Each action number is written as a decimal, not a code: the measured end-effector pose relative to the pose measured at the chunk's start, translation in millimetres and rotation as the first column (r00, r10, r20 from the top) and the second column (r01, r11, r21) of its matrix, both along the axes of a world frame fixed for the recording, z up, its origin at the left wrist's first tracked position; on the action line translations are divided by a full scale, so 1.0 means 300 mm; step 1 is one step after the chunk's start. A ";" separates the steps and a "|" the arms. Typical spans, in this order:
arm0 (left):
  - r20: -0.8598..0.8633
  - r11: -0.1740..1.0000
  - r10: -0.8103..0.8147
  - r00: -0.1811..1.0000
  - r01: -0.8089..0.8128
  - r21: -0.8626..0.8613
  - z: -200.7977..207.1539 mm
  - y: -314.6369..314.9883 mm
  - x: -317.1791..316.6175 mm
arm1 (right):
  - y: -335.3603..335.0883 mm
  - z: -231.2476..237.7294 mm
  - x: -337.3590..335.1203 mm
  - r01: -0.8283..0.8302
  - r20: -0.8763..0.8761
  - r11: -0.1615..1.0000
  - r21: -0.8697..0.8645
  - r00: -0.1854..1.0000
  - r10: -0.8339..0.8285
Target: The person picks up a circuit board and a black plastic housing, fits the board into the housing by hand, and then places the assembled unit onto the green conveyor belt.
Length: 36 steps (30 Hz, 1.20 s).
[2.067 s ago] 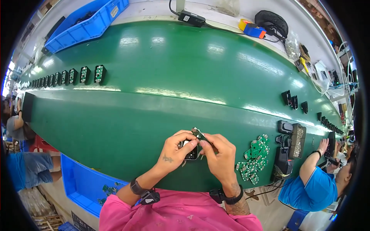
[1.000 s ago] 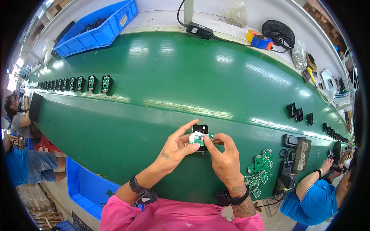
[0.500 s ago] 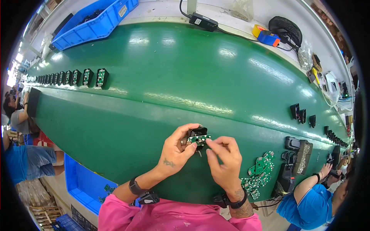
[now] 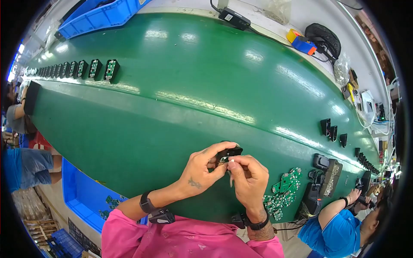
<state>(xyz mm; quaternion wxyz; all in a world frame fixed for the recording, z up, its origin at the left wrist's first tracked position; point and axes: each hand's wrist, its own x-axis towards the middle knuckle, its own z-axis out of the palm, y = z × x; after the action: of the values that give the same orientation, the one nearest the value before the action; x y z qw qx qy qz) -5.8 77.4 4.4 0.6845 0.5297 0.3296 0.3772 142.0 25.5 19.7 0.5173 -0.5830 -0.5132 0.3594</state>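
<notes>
My left hand (image 4: 198,175) is wrapped round a small black plastic housing (image 4: 233,151) in front of me, just above the green bench. Part of a green circuit board (image 4: 223,160) shows at the housing's near side, mostly covered by my fingers. With thumb and forefinger pressed together, my right hand (image 4: 249,178) pinches at the housing's near right edge. A tiny white spot shows at those fingertips, too small to name. A heap of loose green circuit boards (image 4: 285,189) lies to the right of my right hand.
Black housings with boards (image 4: 111,70) line up at far left; more black housings (image 4: 325,127) stand at right. Blue bins (image 4: 101,19) (image 4: 75,189) are at back left and below the bench's left edge. Chargers (image 4: 310,200) and a co-worker in blue (image 4: 333,232) are on the right.
My right fingers have closed into a pinch against the housing. The housing has tilted, and its board is now more hidden. The whole view has shifted slightly.
</notes>
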 end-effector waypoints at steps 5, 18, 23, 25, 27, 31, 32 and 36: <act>0.027 0.994 0.090 0.996 -0.091 0.062 -0.023 -0.009 -0.001 | -0.003 -0.006 0.002 0.030 0.120 0.999 0.022 0.992 -0.033; -0.158 0.920 0.079 0.984 -0.011 0.393 -0.004 0.019 -0.027 | 0.010 0.029 0.049 -0.145 0.246 0.985 -0.096 0.955 0.165; -0.143 0.901 0.055 0.988 0.012 0.433 -0.004 0.020 -0.034 | -0.003 0.027 0.058 -0.152 0.213 0.982 -0.112 0.961 0.173; -0.145 0.894 0.050 0.988 0.020 0.447 -0.004 0.018 -0.034 | -0.006 0.027 0.058 -0.149 0.211 0.981 -0.125 0.962 0.173; -0.159 0.880 0.049 0.986 0.032 0.473 -0.007 0.017 -0.034 | -0.007 0.031 0.056 -0.149 0.193 0.980 -0.133 0.966 0.173; -0.213 0.832 0.044 0.976 0.083 0.549 -0.010 0.025 -0.036 | -0.005 0.020 0.065 -0.149 0.186 0.975 -0.162 0.966 0.179; -0.213 0.831 0.043 0.976 0.083 0.549 -0.010 0.028 -0.038 | -0.001 0.015 0.064 -0.148 0.197 0.976 -0.157 0.964 0.178; -0.266 0.817 0.087 0.960 0.084 0.571 -0.013 0.026 -0.037 | 0.021 0.021 0.048 -0.114 0.220 0.980 -0.163 0.964 0.149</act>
<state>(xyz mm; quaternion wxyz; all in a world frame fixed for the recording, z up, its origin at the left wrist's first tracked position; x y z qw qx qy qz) -16.8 85.3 0.4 0.4380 0.7594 0.2936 0.3810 156.5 31.6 26.1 0.3843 -0.6221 -0.5793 0.3601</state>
